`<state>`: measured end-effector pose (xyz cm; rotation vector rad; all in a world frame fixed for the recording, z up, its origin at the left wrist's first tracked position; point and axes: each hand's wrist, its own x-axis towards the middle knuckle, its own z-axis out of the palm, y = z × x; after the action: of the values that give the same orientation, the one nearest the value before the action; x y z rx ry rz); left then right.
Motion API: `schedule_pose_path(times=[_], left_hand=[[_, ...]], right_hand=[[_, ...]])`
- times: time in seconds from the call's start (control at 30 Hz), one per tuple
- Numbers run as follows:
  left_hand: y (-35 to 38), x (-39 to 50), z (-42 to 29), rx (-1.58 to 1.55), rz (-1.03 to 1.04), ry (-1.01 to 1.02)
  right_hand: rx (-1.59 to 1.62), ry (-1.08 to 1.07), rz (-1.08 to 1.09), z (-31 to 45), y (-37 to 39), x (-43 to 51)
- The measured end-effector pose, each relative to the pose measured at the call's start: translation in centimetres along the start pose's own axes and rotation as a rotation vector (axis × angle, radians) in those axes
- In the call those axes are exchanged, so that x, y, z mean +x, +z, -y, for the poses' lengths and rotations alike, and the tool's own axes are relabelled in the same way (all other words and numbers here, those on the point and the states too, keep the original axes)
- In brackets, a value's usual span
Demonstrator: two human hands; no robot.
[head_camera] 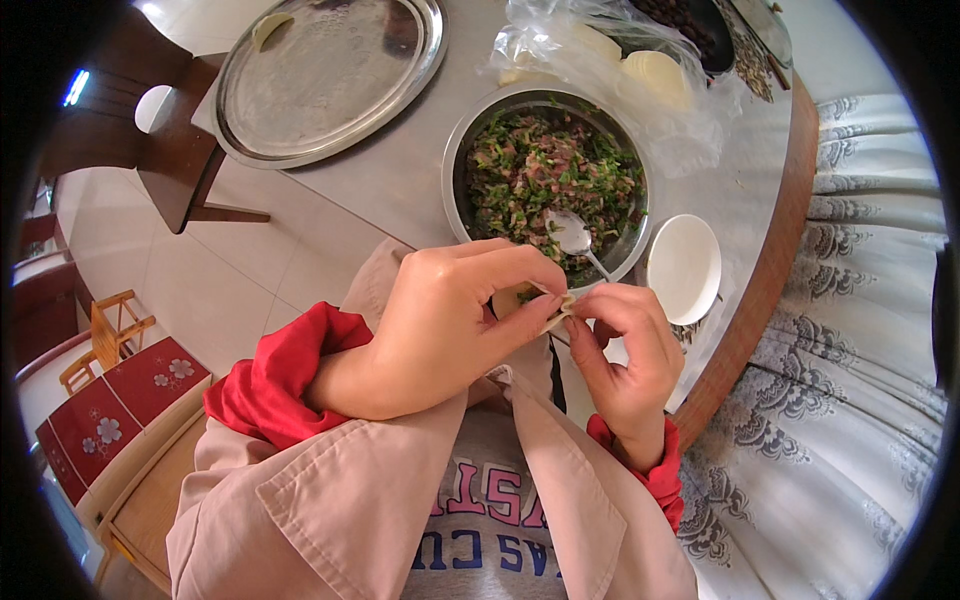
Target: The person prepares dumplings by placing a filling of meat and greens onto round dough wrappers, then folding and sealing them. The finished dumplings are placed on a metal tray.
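A round dumpling wrapper (568, 303) is pinched between both hands, its edge gathered into a small pleat. Green filling shows inside its fold. My left hand (457, 322) grips the left part with thumb and curled fingers, hiding much of the wrapper. My right hand (634, 341) pinches the pleated edge between thumb and forefinger. Just beyond the hands stands a steel bowl (453, 187) of minced meat and chopped greens (551, 169). A metal spoon (571, 232) rests in this filling, its handle leaning over the near rim.
A round metal tray (322, 82) at upper left carries one dumpling (271, 30). Stacked wrappers (656, 75) lie by a clear plastic bag (675, 127). Right of the filling is a white bowl (684, 268). A dark bowl (721, 45), wooden table edge (780, 247) and curtain (825, 330) lie farther right.
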<state>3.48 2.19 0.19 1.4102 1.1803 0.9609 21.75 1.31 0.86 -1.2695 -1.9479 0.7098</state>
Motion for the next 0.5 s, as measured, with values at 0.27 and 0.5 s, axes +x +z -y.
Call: schedule_pose_path(times=[0.27, 0.5], left_hand=[[-0.07, 0.00, 0.00, -0.064, 0.016, -0.092], [-0.11, -0.05, 0.71, -0.326, -0.043, -0.247]], right_hand=[[-0.081, -0.116, -0.036, -0.59, 0.08, 0.13], [-0.003, -0.010, -0.110, -0.73, 0.49, -0.31]])
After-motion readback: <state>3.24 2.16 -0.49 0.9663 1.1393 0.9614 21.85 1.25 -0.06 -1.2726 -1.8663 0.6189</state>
